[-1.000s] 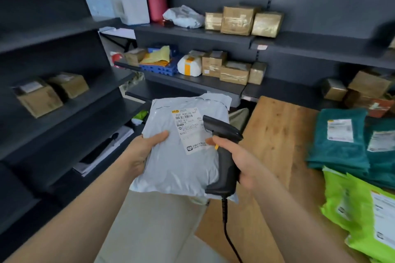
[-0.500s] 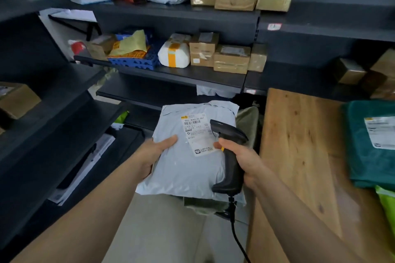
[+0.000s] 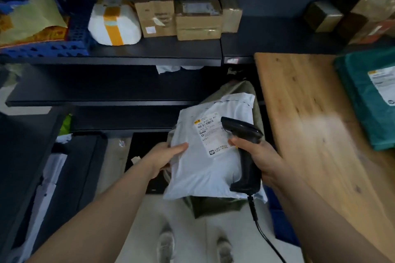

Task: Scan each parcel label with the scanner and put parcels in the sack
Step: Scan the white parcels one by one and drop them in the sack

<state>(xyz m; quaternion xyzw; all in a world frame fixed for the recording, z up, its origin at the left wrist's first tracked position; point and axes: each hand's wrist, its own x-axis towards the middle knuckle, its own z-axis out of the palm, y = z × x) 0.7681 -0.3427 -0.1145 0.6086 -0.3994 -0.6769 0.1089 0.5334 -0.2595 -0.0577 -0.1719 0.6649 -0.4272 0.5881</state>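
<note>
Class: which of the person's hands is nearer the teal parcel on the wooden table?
Right. The right hand, gripping the scanner, is beside the table, left of the teal parcel; the left hand grips the grey parcel farther left.

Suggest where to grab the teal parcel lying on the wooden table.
Probably the teal parcel by its left edge, coming in over the bare wooden table. It lies flat, label up, that edge is free, and a pinch there leaves the label uncovered. Its right side is out of view.
</note>
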